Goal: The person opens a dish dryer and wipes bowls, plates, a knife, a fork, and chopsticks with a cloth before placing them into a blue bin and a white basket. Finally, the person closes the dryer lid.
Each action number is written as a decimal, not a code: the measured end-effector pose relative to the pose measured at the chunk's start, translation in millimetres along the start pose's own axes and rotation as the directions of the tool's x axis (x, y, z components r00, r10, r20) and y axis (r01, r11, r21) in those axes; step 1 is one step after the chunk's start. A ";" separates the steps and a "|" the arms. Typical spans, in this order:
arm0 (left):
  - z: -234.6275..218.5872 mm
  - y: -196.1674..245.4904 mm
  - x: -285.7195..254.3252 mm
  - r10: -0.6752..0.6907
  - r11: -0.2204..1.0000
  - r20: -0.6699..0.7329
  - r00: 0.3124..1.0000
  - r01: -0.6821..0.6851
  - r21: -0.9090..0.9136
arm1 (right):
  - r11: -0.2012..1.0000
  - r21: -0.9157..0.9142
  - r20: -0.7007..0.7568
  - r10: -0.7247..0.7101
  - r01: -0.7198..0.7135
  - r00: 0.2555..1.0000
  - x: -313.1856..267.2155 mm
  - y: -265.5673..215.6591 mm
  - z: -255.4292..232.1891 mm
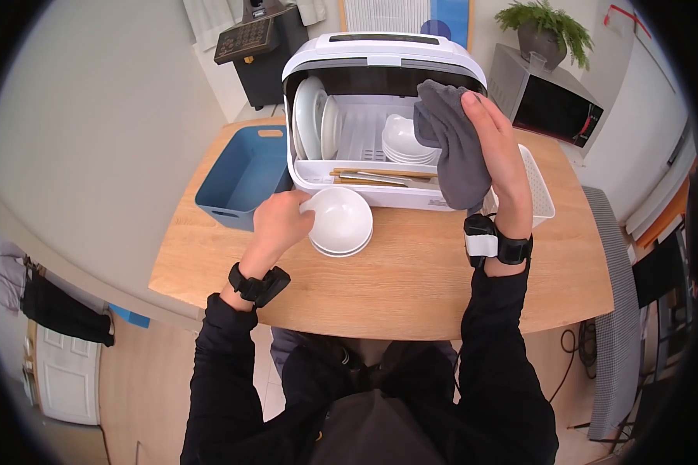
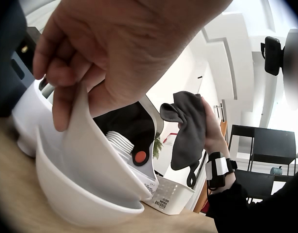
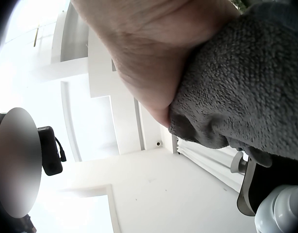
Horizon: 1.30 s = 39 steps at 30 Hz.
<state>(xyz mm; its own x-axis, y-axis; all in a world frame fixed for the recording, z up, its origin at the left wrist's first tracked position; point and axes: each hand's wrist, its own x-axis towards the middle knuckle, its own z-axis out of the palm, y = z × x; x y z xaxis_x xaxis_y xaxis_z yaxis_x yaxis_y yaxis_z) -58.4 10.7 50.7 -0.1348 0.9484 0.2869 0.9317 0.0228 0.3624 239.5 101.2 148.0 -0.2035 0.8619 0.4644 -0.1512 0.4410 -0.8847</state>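
Note:
My left hand [image 1: 281, 221] pinches the rim of the upper white bowl [image 1: 341, 220], which is tilted over another white bowl [image 2: 81, 201] on the table. In the left wrist view, thumb and fingers of the left hand [image 2: 115, 48] close on that rim. Raised at the right front of the dish box [image 1: 380, 48], my right hand [image 1: 498, 143] holds a dark grey cloth [image 1: 461, 151] that hangs down. The same cloth [image 3: 251, 82] fills much of the right wrist view, against the palm. Fingertips behind the cloth are partly hidden.
Inside the box stand white plates [image 1: 309, 116] and stacked bowls [image 1: 407, 141], with chopsticks and cutlery [image 1: 380, 178] in its front tray. A blue basket [image 1: 244, 174] is at the left, a white perforated basket [image 1: 537, 186] at the right, a microwave [image 1: 554, 105] behind.

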 end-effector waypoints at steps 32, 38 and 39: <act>31.7 -18.8 -9.4 0.118 0.990 -0.043 0.992 -0.114 0.083 | 0.997 -0.076 -0.021 -0.006 0.004 1.000 3.8 4.6 3.7; 30.6 -15.7 -10.0 0.109 0.990 -0.039 0.993 -0.105 0.094 | 0.997 -0.075 -0.015 -0.001 0.000 1.000 5.4 6.7 2.4; 30.0 -15.2 -9.8 0.099 0.991 -0.029 0.995 -0.096 0.090 | 0.997 -0.081 -0.016 -0.003 0.001 1.000 4.8 6.4 3.2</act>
<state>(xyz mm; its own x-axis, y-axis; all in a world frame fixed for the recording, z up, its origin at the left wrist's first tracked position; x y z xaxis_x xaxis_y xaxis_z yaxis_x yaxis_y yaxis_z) -61.1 10.5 15.7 -0.0519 0.9364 0.3470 0.9670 -0.0397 0.2516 234.5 107.4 144.7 -0.1875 0.8647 0.4661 -0.0730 0.4609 -0.8845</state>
